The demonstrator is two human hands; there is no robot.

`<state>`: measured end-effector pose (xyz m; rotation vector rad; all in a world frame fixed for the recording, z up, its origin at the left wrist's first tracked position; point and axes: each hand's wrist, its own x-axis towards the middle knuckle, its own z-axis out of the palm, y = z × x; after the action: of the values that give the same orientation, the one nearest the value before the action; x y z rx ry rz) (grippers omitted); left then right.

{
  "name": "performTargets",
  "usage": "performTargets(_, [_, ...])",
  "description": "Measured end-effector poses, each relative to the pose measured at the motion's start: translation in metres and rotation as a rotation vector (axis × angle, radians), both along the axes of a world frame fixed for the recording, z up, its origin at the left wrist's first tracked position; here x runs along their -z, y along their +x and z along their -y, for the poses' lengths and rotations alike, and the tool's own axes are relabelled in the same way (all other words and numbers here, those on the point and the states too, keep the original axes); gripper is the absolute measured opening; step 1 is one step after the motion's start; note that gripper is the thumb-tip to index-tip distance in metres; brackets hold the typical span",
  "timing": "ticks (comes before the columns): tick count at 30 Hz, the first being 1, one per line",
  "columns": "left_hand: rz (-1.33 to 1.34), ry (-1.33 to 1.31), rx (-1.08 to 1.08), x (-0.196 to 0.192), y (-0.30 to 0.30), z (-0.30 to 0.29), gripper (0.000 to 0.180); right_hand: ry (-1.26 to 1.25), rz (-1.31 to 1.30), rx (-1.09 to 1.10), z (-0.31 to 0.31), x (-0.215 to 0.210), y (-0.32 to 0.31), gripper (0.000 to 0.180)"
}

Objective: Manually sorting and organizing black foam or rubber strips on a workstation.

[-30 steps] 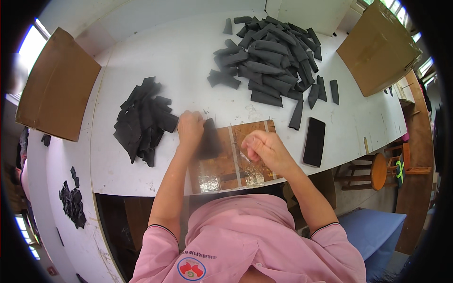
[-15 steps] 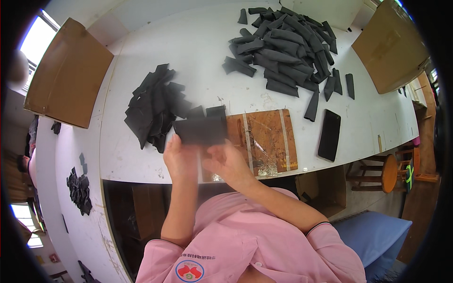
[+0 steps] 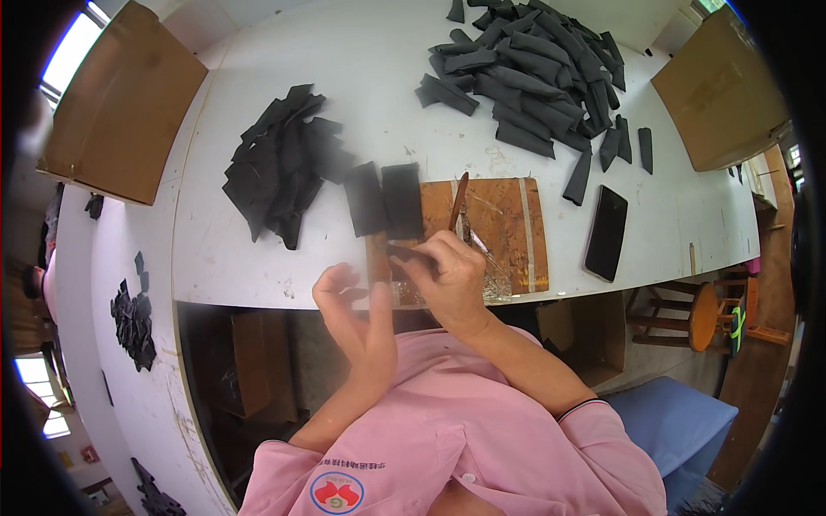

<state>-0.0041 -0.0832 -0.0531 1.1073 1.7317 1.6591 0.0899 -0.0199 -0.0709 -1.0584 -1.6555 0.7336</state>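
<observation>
My left hand point(image 3: 354, 310) is at the table's front edge, slightly blurred, fingers apart with nothing visible in them. Just right of it, my right hand point(image 3: 452, 279) has its fingers closed on a narrow dark piece point(image 3: 406, 253); its kind is hard to make out. A slim brown stick point(image 3: 459, 202) rises beyond the right knuckles, over the brown board point(image 3: 503, 228); whether the hand grips it is hidden. Two flat black fabric pieces, a left one point(image 3: 366, 202) and a right one point(image 3: 402, 202), lie side by side at the board's left.
A heap of flat black pieces point(image 3: 280, 168) lies to the left. Farther back is a larger pile of rolled dark fabric tubes point(image 3: 542, 77). A black phone point(image 3: 606, 234) rests right of the board. Cardboard boxes stand at left point(image 3: 125, 107) and right point(image 3: 723, 90).
The black piece held up between both hands now lies flat beside another. My left hand has opened and drawn back, and my right now pinches a narrow dark piece. The view has shifted slightly.
</observation>
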Motion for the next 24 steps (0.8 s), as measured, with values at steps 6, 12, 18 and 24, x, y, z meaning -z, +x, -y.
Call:
performTargets(6, [0.177, -0.084, 0.22, -0.012, 0.0, 0.002, 0.018, 0.177, 0.14, 0.002, 0.0, 0.006, 0.006, 0.019])
performTargets(12, [0.445, -0.239, 0.276, -0.017, 0.0, -0.005, 0.014, 0.294, 0.235, -0.011, 0.0, 0.01, 0.008, 0.025])
performTargets(18, [0.628, -0.313, 0.267, -0.018, -0.002, -0.005, 0.012, 0.375, 0.327, -0.021, 0.0, 0.012, 0.009, 0.021])
performTargets(24, [0.611, -0.365, 0.247, -0.003, -0.01, -0.008, 0.008, 0.496, 0.475, -0.026, 0.0, 0.013, 0.01, 0.013])
